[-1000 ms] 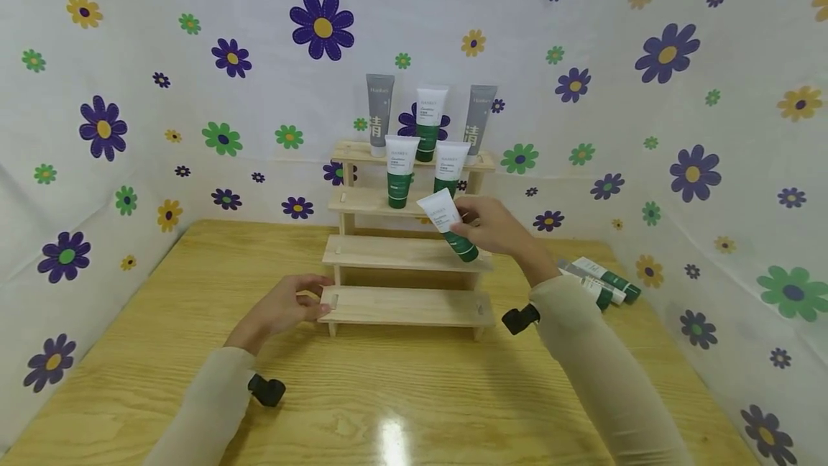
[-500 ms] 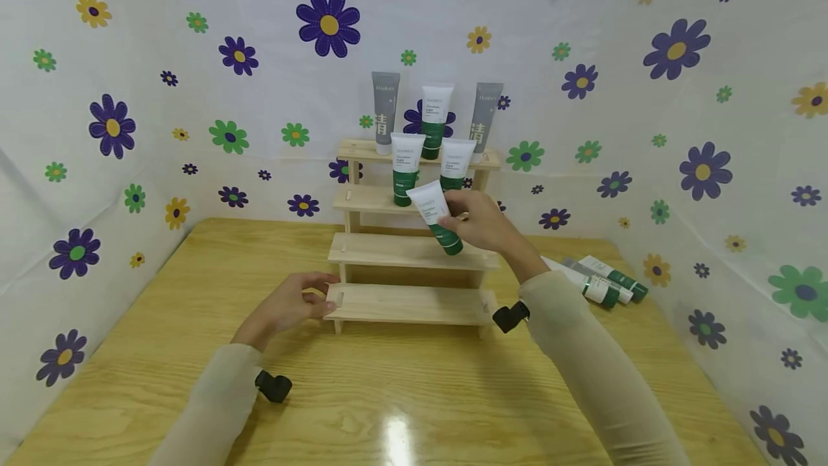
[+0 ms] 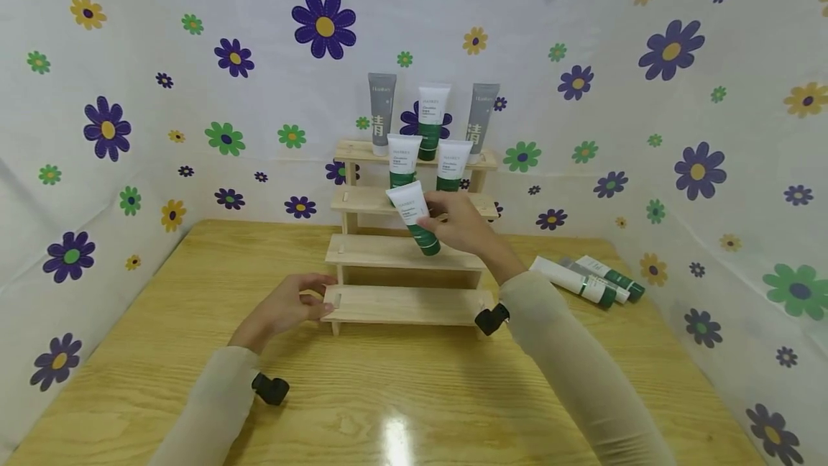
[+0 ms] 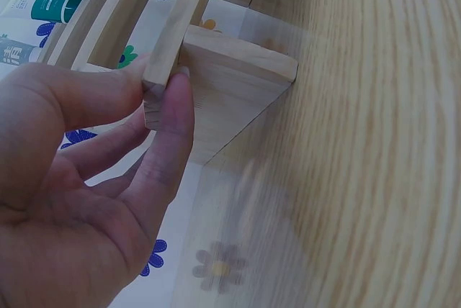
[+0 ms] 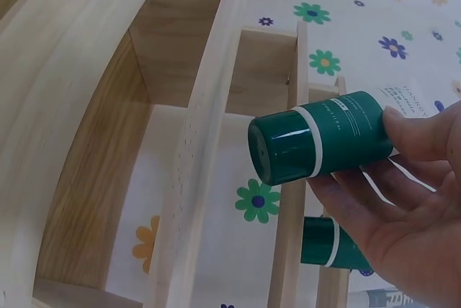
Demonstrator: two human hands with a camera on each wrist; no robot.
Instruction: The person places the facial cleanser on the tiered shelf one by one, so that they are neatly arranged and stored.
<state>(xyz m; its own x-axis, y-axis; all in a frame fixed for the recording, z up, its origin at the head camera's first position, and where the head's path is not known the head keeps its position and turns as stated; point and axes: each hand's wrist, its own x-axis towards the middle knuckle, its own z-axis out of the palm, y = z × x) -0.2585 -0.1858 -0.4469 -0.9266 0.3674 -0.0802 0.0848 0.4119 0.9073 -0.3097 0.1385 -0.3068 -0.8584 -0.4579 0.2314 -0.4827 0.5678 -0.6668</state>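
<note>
In front of the four-tier wooden display stand (image 3: pixel 358 200), the right hand (image 3: pixel 459 221), thumb and fingers (image 5: pixel 349 207) gripping a tilted white-and-green squeeze tube (image 3: pixel 415 219), has moved leftward over the last second. That brings the tube near the middle of the second-lowest shelf (image 3: pixel 369 252), seemingly above it and not yet set down. The left hand (image 3: pixel 287 308) still pinches the left end of the lowest shelf (image 3: pixel 407 305), probably steadying the stand.

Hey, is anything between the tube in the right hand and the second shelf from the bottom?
Nothing visible is. The right hand holds the white-and-green tube tilted, its cap lowermost, and that shelf shows no tubes on it. The nearest standing tubes are one shelf higher.
</note>
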